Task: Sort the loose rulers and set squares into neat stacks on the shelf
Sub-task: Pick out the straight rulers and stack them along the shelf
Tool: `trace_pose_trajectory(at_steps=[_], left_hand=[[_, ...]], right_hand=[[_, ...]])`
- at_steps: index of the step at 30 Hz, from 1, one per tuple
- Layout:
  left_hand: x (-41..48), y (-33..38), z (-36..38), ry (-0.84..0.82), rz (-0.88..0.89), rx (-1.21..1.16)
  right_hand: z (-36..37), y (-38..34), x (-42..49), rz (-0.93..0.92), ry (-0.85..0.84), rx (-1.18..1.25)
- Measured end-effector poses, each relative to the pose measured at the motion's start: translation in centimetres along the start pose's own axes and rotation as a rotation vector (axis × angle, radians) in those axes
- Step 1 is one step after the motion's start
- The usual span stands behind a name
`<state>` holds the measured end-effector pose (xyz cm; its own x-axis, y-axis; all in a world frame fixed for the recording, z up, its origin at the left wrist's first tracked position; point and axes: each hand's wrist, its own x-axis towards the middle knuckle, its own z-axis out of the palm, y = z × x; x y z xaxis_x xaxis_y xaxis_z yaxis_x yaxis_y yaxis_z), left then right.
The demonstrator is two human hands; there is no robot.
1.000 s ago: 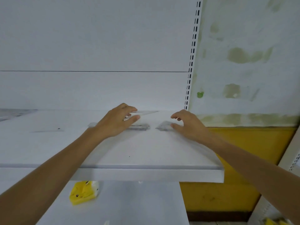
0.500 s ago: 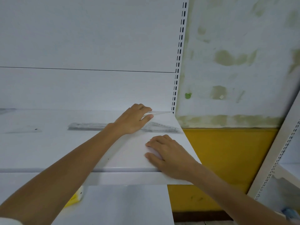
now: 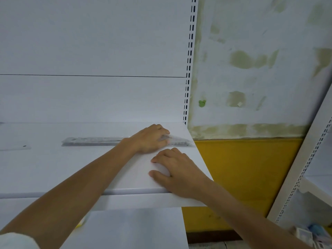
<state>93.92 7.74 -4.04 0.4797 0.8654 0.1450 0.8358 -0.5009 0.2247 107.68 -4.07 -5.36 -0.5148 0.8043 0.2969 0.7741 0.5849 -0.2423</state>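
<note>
Two hands sit right of centre: the left hand has its grip clasped on the rulers, whose long axis runs left-right across the shelf, while the right hand rests released just below.

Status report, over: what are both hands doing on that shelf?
Left hand grips clear set square over the long rulers. Right hand rests on shelf, holding nothing. One clear piece lies apart, far left.
</note>
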Motion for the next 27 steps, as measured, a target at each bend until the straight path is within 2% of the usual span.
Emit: trace_pose_trajectory(at_steps=[6, 12, 16, 21, 27], left_hand=[[0.1, 0.0, 0.0, -0.018, -0.004, 0.001], [-2.7, -2.0, -2.9, 0.172, -0.052, 0.008], [-7.5, -4.7, -5.1, 0.244, -0.101, 0.061], [-17.4, -9.9, -10.1, 0.387, -0.205, 0.11], [-32.8, -16.7, -15.7, 0.549, -0.427, 0.152]], right_hand=[[0.2, 0.1, 0.0, -0.001, 0.014, -0.003], [-0.2, 1.0, 0.9, 0.038, -0.004, 0.041], [-2.0, 0.8, 4.4, 0.076, 0.138, -0.011], [-4.4, -7.0, 12.8, -0.047, 0.238, 0.075], [-1.5, -24.0, 21.6, -0.215, 0.302, 0.325]])
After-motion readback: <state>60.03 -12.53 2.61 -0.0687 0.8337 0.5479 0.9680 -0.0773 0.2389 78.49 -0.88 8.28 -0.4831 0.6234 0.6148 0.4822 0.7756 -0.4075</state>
